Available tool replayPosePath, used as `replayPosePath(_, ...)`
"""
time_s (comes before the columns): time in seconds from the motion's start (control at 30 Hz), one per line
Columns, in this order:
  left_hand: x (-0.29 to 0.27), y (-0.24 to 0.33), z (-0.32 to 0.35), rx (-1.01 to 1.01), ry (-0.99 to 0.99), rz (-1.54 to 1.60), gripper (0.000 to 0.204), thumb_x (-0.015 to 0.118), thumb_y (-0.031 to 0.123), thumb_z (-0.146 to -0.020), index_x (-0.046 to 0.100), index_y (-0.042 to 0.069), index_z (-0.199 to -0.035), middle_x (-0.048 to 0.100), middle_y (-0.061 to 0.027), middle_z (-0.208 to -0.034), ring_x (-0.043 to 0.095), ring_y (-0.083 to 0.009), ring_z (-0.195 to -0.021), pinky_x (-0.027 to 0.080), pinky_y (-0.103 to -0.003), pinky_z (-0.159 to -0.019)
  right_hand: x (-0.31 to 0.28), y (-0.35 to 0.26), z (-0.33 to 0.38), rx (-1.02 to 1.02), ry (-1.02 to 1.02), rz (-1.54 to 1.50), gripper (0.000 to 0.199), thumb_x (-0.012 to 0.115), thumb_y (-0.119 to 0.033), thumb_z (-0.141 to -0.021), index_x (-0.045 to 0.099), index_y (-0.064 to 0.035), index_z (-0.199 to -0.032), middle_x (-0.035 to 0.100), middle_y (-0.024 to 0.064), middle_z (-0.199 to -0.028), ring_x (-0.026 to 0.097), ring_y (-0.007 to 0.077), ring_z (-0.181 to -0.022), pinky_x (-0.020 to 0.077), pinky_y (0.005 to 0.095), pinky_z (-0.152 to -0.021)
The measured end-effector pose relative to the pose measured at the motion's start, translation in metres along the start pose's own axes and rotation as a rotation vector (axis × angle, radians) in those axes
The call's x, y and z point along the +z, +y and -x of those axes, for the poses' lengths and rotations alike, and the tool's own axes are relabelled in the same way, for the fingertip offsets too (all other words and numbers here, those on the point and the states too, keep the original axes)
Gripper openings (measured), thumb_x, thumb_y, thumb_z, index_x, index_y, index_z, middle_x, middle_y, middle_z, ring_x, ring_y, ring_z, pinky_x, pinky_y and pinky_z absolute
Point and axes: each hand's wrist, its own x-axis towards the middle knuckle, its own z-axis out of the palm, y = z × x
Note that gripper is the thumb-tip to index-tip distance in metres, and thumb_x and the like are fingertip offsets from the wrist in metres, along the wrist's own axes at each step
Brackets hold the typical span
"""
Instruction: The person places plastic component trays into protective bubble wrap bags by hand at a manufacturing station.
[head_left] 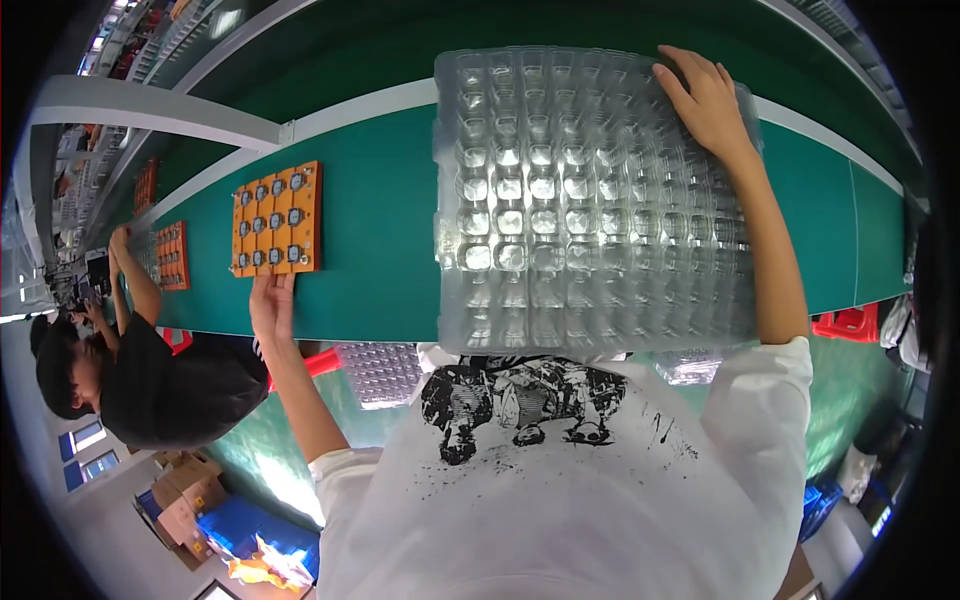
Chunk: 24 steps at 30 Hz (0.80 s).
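A clear plastic cell tray (590,200) on the green counter (380,220) is pressed flat under the open right hand (705,95), while the orange fixture plate (277,220) is touched at its near edge by the left hand (271,305), its grip unclenched.

The big clear tray (590,200) takes up the belt (380,210) from near edge to far edge, so no hand can slide past there. Left of the tray is a wide bare strip of belt, open for a hand. Further left of the tray, the orange board (277,220) blocks the way. Right of the tray, the belt is bare too.
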Motion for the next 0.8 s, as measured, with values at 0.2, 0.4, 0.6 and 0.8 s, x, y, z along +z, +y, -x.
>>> replayPosePath(0.2,0.043,0.028,0.016,-0.138,0.129,0.148,0.065,0.045,0.007,-0.089,0.007,-0.014,-0.138,0.014,-0.0333,-0.142,0.016,-0.0454,-0.136,0.022,-0.054,-0.111,-0.053,-0.101,0.032,-0.483,-0.013,-0.211,0.049,0.056,-0.026,-0.085,0.049,-0.0047,-0.128,0.049,0.0151,-0.131,0.043,0.0343,-0.125,0.0250,0.0502,-0.107)
replayPosePath(0.4,-0.012,0.037,0.040,-0.065,0.268,0.115,0.056,0.048,0.020,-0.090,0.024,-0.010,-0.131,0.017,-0.0331,-0.141,0.016,-0.0434,-0.136,0.019,-0.058,-0.110,-0.099,-0.224,0.020,-0.925,0.071,-0.547,0.040,0.066,-0.025,-0.059,0.062,0.0001,-0.090,0.060,0.0116,-0.100,0.050,0.0271,-0.110,0.0322,0.0472,-0.104)
replayPosePath(0.6,0.106,0.023,0.085,0.325,0.087,-0.116,0.048,0.046,0.026,-0.093,0.036,0.000,-0.131,0.037,-0.0265,-0.135,0.033,-0.0349,-0.130,0.026,-0.054,-0.106,0.017,-0.252,0.095,-1.077,-0.430,-0.698,0.045,0.064,-0.029,-0.065,0.062,-0.0004,-0.100,0.060,0.0126,-0.094,0.052,0.0286,-0.106,0.0289,0.0518,-0.103)
replayPosePath(0.8,0.296,-0.002,0.075,0.513,-0.579,-0.610,0.033,0.043,0.016,-0.094,0.052,-0.003,-0.119,0.054,-0.0149,-0.122,0.056,-0.0214,-0.111,0.042,-0.034,-0.097,0.026,-0.248,0.095,-1.099,-0.321,-0.763,0.023,0.061,-0.027,-0.071,0.060,-0.0047,-0.076,0.058,0.0075,-0.075,0.055,0.0259,-0.082,0.0407,0.0434,-0.083)
